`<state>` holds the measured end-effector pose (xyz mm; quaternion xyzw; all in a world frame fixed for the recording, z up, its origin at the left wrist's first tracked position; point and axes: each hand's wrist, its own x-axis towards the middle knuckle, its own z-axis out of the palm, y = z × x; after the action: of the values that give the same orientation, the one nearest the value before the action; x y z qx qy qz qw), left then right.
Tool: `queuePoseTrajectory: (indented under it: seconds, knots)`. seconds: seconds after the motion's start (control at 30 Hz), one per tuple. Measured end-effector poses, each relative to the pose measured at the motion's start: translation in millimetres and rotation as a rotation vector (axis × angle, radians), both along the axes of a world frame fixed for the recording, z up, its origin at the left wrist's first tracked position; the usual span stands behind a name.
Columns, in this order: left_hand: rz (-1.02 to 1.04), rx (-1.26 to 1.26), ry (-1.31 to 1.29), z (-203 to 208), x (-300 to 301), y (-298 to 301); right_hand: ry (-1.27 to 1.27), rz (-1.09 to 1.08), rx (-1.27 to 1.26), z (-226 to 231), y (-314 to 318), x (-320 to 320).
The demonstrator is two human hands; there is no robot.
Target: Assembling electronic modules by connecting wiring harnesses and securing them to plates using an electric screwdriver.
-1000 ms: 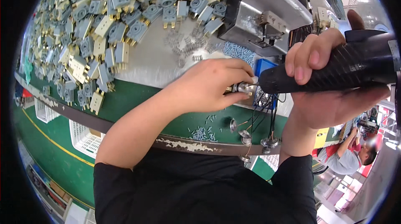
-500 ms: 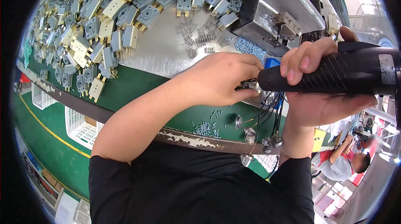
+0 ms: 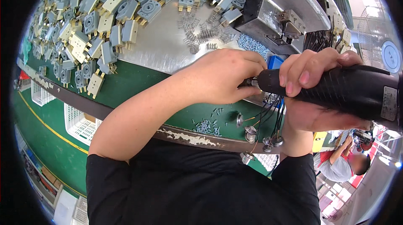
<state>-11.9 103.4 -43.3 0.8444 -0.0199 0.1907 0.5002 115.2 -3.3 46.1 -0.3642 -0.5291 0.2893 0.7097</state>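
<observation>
My right hand (image 3: 308,109) is wrapped round a black electric screwdriver (image 3: 357,93), fingers over the top and palm below. The tool lies nearly level, tilted slightly, its nose pointing left toward my left hand (image 3: 228,76). The fingertips of my left hand are closed on a small part right at the screwdriver's nose; its kind is mostly hidden by the fingers. Beneath both hands, round metal pieces (image 3: 250,132) on black wires hang over the table's front edge. A blue tray (image 3: 275,62) shows partly behind the screwdriver's nose.
Grey and cream plastic housings (image 3: 90,21) with brass prongs lie heaped at left. Coil springs (image 3: 203,34) and bluish screws (image 3: 252,44) lie on the metal sheet (image 3: 157,42), beside a metal fixture (image 3: 289,15). More screws (image 3: 206,127) lie near the edge. Another person (image 3: 342,166) works at far right.
The screwdriver's rear end has swung lower, so the tool now slopes down to the right. My right hand has turned with it. My left hand stays at its nose, nearly unmoved.
</observation>
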Motion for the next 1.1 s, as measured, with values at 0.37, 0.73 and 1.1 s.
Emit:
queuePoseTrajectory:
  seconds: [0.37,0.73,1.1]
  knots:
    - [-0.013,-0.019,0.028,5,-1,-1,-0.023,-0.005,-0.013,5,-1,5]
    - [-0.001,0.048,-0.139,8,3,-5,-0.138,-0.267,-0.210,50,-14,42]
    - [0.010,0.088,-0.290,10,-3,-17,-0.325,-0.347,-0.329,38,-29,34]
